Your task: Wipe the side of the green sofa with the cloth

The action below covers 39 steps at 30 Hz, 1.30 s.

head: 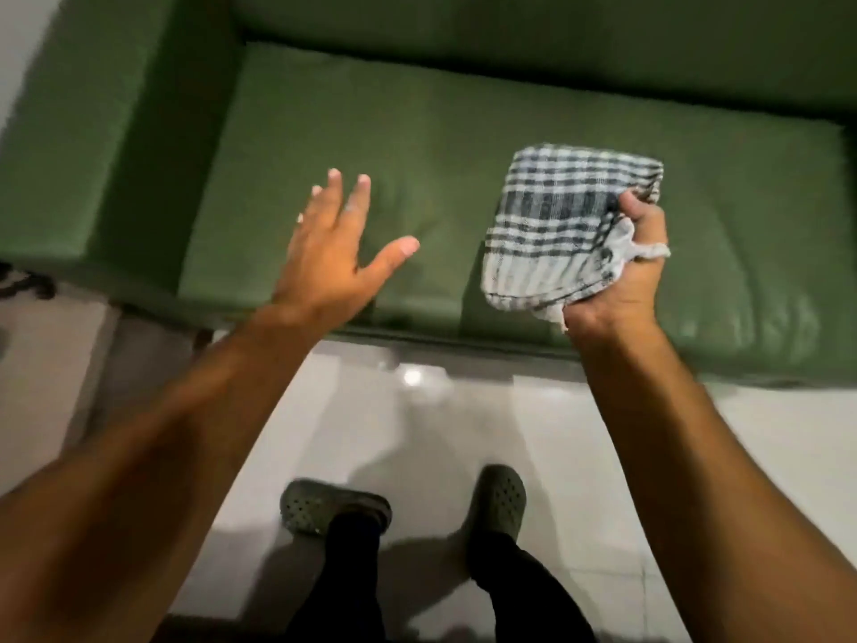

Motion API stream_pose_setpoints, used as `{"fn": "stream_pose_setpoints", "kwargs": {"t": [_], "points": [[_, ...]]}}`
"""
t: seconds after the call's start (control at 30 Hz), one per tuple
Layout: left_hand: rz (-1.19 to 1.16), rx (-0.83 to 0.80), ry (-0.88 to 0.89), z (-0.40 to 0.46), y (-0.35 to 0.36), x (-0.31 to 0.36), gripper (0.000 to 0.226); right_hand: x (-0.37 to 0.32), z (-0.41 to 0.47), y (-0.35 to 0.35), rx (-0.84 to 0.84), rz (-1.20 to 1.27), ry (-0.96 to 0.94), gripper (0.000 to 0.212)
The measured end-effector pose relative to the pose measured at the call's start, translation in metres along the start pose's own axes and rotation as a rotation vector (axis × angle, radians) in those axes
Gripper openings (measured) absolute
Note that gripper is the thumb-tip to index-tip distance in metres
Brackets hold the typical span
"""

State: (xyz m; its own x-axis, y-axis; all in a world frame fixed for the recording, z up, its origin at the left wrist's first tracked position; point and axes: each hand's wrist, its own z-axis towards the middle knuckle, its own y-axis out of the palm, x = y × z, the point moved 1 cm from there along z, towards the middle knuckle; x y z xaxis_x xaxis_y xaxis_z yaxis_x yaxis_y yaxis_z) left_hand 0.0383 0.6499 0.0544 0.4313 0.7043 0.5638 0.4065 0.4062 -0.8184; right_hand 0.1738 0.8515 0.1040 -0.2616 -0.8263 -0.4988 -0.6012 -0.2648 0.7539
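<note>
Right hand [621,271] was clamped on the checked cloth [561,225], held over the seat approx 2 o'clock. Left hand [334,252] was spread wide, w/ nothing in it. Green sofa [417,146] side, at 10 o'clock, looked untouched; wiping prob. not begun.

Sofas: one green sofa [324,146], from 9 to 3 o'clock
Cloths: one checked cloth [556,225], at 2 o'clock
Hands: two, left hand [334,257], right hand [621,280]
Clogs: two grey clogs [324,505], at 6 o'clock
</note>
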Motion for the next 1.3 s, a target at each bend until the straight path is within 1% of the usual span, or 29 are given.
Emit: {"fn": "stream_pose_setpoints", "kwargs": {"t": [0.07,0.13,0.23,0.33,0.4,0.47,0.57,0.67,0.77,0.87,1.0,1.1,1.17,1.23,1.3], "points": [[0.138,-0.137,0.127,0.007,0.033,0.059,0.100,-0.053,-0.023,-0.044,0.098,0.034,-0.108,0.038],[0.244,-0.238,0.241,0.011,0.066,0.114,0.102,-0.096,-0.048,-0.091,0.172,0.046,-0.192,0.039],[0.348,-0.342,0.364,0.012,0.119,0.171,0.098,-0.132,-0.087,-0.162,0.276,0.041,-0.227,0.040],[0.445,-0.457,0.461,0.006,0.173,0.210,0.094,-0.142,-0.124,-0.235,0.354,0.098,-0.221,0.040],[0.554,-0.527,0.555,0.003,0.209,0.231,0.095,-0.137,-0.148,-0.282,0.437,0.209,-0.260,0.039],[0.656,-0.563,0.658,0.004,0.240,0.249,0.098,-0.123,-0.164,-0.325,0.508,0.309,-0.288,0.042],[0.742,-0.580,0.758,0.008,0.279,0.269,0.100,-0.095,-0.173,-0.376,0.622,0.408,-0.289,0.044],[0.788,-0.592,0.832,0.014,0.320,0.291,0.100,-0.072,-0.164,-0.413,0.695,0.511,-0.316,0.050],[0.858,-0.603,0.964,0.022,0.372,0.330,0.100,-0.064,-0.146,-0.445,0.747,0.606,-0.324,0.044],[0.911,-0.603,1.108,0.030,0.423,0.376,0.100,-0.067,-0.124,-0.474,0.818,0.635,-0.346,0.051],[0.961,-0.588,1.305,0.049,0.497,0.438,0.100,-0.091,-0.096,-0.513,0.880,0.591,-0.368,0.045],[1.013,-0.507,1.461,0.074,0.553,0.484,0.104,-0.112,-0.068,-0.550,0.900,0.540,-0.386,0.030],[1.035,-0.439,1.531,0.088,0.584,0.500,0.100,-0.123,-0.044,-0.575,0.909,0.440,-0.379,0.029],[0.960,-0.388,1.598,0.096,0.609,0.501,0.094,-0.133,-0.017,-0.598,0.914,0.353,-0.387,0.035],[0.850,-0.324,1.638,0.102,0.620,0.492,0.089,-0.141,0.009,-0.617,0.899,0.328,-0.408,0.032]]}}
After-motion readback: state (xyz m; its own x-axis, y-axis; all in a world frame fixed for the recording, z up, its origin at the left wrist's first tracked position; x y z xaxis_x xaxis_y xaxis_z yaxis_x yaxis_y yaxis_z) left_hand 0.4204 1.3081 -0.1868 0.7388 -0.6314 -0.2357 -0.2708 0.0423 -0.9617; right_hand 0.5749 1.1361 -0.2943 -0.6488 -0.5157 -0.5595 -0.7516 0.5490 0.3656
